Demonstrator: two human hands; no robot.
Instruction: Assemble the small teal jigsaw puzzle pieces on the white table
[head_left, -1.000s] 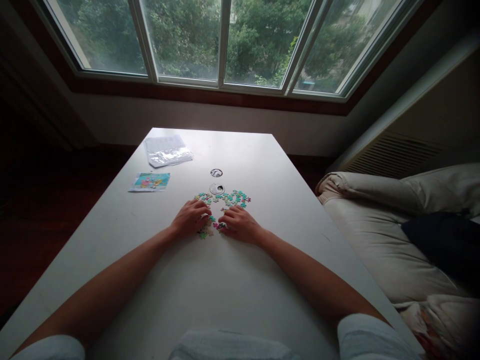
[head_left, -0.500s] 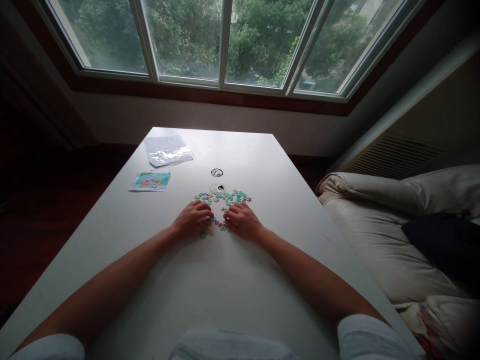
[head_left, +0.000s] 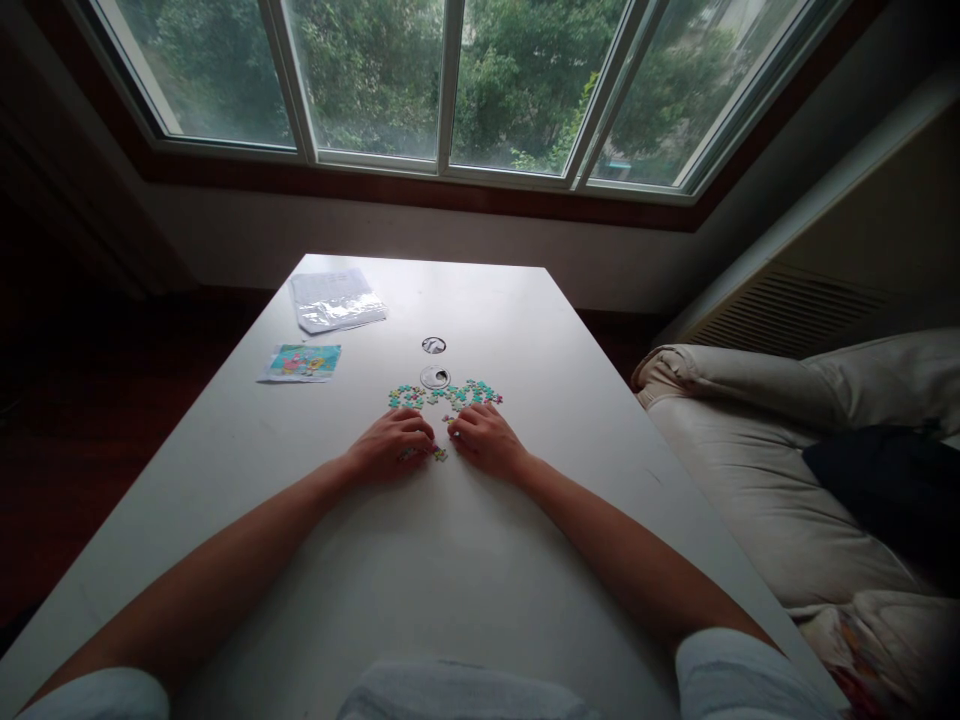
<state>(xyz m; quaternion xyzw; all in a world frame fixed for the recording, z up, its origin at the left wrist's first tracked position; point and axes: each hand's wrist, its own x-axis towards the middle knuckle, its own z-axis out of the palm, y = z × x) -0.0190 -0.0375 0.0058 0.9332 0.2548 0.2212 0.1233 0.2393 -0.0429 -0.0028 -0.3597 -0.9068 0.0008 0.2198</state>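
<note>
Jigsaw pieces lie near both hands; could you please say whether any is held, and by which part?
It cannot be told: the left hand and right hand curl near jigsaw pieces, hiding any grip.

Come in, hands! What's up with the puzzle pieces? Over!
Left hand curled, low. Right hand curled too. Pieces loose, mostly beyond hands. Left hand partly hides a few.

On one counter [head_left: 450, 560] are two hands [head_left: 394, 444] [head_left: 486, 440], one picture [head_left: 306, 362], two round things [head_left: 433, 345] [head_left: 435, 378], and too many puzzle pieces [head_left: 474, 393] to count.
</note>
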